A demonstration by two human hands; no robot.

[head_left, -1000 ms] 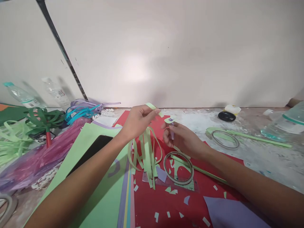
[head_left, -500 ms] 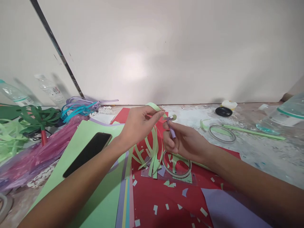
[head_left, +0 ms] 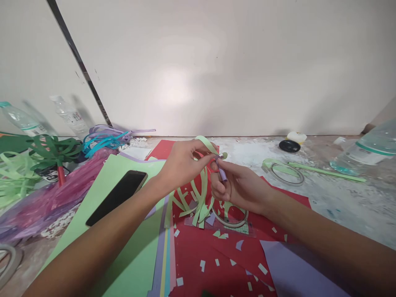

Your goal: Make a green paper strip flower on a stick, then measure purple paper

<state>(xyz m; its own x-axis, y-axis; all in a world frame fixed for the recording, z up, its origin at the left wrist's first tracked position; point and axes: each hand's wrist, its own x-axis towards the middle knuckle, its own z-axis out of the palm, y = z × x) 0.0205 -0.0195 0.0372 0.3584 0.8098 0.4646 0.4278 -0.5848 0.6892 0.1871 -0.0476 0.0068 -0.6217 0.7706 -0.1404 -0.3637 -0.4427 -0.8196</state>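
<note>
My left hand (head_left: 185,161) pinches a light green paper strip (head_left: 205,142), which loops up over its fingers. The strip's lower end reaches a small rolled purple paper tube (head_left: 222,174). My right hand (head_left: 236,185) is closed around this tube, and the fingertips of both hands meet at its top. A small round greenish piece (head_left: 224,155) shows there; what it is I cannot tell. Below the hands, several loose green strips (head_left: 202,202) lie over red paper (head_left: 198,251). A roll of tape (head_left: 232,225) rests under my right hand, partly hidden.
A black phone (head_left: 117,198) lies on stacked coloured paper (head_left: 123,255) at left. Beyond it are green paper fringes (head_left: 55,150), pink plastic wrap (head_left: 74,181) and bottles (head_left: 69,115). On the right are another tape roll (head_left: 286,181), purple paper (head_left: 297,264) and a large bottle (head_left: 374,148).
My left fingers have come closer to the tube's top, pressing the green strip against it. The view has shifted slightly. Both hands keep their hold.
</note>
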